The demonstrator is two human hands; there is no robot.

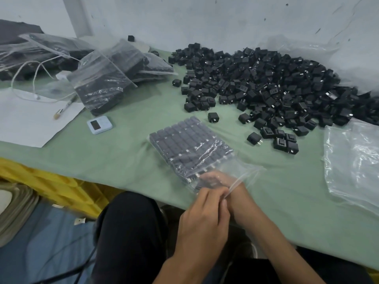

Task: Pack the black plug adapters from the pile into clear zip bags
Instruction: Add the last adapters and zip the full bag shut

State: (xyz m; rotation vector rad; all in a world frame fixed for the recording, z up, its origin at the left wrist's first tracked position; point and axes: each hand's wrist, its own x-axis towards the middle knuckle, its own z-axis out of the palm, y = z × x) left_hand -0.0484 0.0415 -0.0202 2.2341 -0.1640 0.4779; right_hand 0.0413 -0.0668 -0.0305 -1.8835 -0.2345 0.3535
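Filled bag (pixel 185 148) lies left of the pile (pixel 272 87).

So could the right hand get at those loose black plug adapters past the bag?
Probably, once freed: the right hand sits inside the mouth of the clear zip bag, whose edge the left hand pinches. Only bare green tablecloth separates the bag from the loose black plug adapters.

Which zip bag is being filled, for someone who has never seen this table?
On the green table, go to the near edge, in front of the big pile of loose adapters. The zip bag lies flat there, neat adapter rows inside. Unlike the full bags far left and empty bags right, the left hand pinches its mouth.
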